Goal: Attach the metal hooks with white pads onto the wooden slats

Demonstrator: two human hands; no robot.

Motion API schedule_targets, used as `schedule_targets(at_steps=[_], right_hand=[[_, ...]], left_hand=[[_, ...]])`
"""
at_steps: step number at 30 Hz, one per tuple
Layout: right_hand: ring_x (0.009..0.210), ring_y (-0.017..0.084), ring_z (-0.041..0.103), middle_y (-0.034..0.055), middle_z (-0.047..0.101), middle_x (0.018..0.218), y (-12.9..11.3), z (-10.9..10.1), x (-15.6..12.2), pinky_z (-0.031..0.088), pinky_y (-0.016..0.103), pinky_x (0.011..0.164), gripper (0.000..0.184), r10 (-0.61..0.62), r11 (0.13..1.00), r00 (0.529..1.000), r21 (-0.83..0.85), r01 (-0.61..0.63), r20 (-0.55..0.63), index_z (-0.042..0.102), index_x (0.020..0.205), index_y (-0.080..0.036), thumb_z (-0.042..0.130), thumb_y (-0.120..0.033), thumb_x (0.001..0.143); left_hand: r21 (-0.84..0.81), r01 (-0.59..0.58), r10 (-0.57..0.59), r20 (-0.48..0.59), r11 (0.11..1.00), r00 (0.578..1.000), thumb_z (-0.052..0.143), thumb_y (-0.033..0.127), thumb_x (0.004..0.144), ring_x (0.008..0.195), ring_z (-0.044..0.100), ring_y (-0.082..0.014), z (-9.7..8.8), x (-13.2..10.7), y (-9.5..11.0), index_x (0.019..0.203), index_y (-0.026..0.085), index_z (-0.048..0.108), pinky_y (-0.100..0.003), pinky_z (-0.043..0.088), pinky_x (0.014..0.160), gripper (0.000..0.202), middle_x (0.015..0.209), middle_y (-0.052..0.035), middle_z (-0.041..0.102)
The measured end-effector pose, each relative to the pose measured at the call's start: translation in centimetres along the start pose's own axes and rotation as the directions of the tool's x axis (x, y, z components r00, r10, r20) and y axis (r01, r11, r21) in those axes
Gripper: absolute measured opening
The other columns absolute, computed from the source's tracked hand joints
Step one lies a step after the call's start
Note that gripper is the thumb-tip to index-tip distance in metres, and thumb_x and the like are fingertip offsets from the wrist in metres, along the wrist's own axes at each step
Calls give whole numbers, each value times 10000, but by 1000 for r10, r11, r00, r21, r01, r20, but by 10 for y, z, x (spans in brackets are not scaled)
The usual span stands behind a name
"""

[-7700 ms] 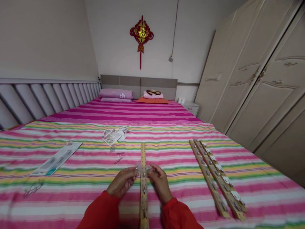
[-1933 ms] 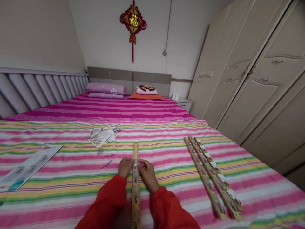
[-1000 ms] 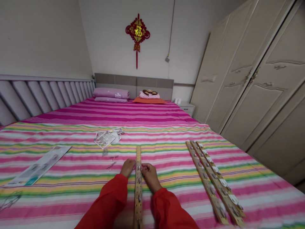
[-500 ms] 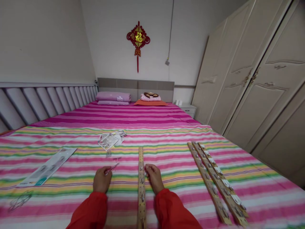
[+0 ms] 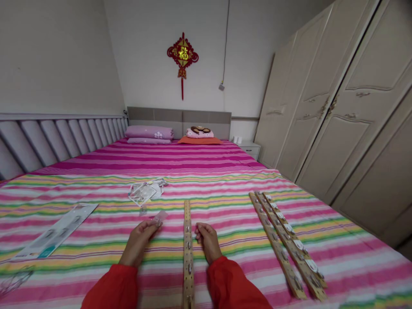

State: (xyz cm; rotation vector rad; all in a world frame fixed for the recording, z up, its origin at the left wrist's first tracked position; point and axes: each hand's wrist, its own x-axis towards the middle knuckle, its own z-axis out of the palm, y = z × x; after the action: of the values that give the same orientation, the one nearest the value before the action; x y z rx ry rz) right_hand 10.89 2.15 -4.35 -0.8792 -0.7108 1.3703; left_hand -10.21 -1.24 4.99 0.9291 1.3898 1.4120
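A long wooden strip [image 5: 187, 240] with a row of holes and several metal hooks lies lengthwise on the striped bedspread [image 5: 225, 201] in front of me. My right hand [image 5: 206, 238] rests just to its right with the fingers curled in, touching its edge. My left hand [image 5: 140, 238] is to the left of the strip, its fingers pinched on a small clear plastic hook piece [image 5: 159, 218] lifted slightly off the bed. Both sleeves are red.
Three more wooden strips [image 5: 285, 242] with clear hooks lie side by side on the right. A pile of opened plastic packets [image 5: 144, 191] lies ahead on the left, a long printed card [image 5: 54, 231] further left. A wardrobe [image 5: 337, 111] stands along the right.
My left hand left the strip, reached left to the small pieces on the bedspread, and now holds a clear hook piece lifted up. My right hand stayed beside the strip.
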Motion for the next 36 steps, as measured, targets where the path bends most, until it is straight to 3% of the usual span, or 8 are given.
schedule_targets(at_steps=[5,8,11,16,21,28,32,36], right_hand=[[367,49,423,-22,599,549,-12,3,-9,253,167,334,296,53,999,999,9,-53,-2,652,737,-145,743,-393,603],[374,39,406,-21,601,575,-25,13,-19,249,163,340,284,25,999,998,-21,-24,65,671,756,-145,738,-390,629],[404,51,431,-30,581,555,-38,28,-27,293,168,369,303,-5,999,988,-50,13,156,693,788,-145,755,-387,617],[391,56,423,-48,548,493,-47,42,-32,297,171,371,318,-6,994,980,-103,27,199,684,765,-145,763,-407,603],[345,58,403,-65,522,426,-43,39,-25,291,173,344,307,-28,993,981,-103,49,194,625,690,-159,748,-430,615],[358,76,473,-43,564,423,-43,30,-1,353,177,361,316,-13,986,975,-161,50,224,605,656,-154,750,-430,600],[369,78,497,-37,585,432,-44,31,13,387,179,383,303,26,983,969,-182,19,244,608,646,-146,772,-386,560],[360,83,500,-41,588,431,-42,36,30,390,185,376,283,28,985,986,-170,0,164,586,644,-149,781,-309,517]], left_hand=[[-179,206,-174,175,962,969,824,250,480,682,628,-98,22,-19,12,744,152,671,-153,472,592,320,726,-13,695],[-276,342,-293,203,898,934,815,155,506,700,636,-97,35,-27,10,750,153,686,-151,487,593,276,766,-25,698],[-335,368,-312,209,867,927,818,119,488,570,579,-58,48,-31,5,704,147,686,-129,446,501,255,652,8,650],[-309,308,-239,243,900,940,851,225,432,503,481,-24,66,-33,-9,699,140,697,-115,375,466,319,586,35,595],[-109,204,-171,258,973,951,805,365,484,499,452,-46,70,-25,-21,672,134,700,-155,312,461,316,560,21,600],[10,40,-41,201,999,979,733,485,515,775,613,-174,67,4,-17,896,147,710,-247,448,660,510,822,-57,711],[7,-60,56,244,998,968,758,443,483,765,626,-188,73,22,-17,793,126,699,-275,468,715,448,766,-67,713],[-14,-76,77,244,997,967,765,380,486,722,635,-177,81,43,-23,785,124,680,-284,481,712,402,738,-63,708]])
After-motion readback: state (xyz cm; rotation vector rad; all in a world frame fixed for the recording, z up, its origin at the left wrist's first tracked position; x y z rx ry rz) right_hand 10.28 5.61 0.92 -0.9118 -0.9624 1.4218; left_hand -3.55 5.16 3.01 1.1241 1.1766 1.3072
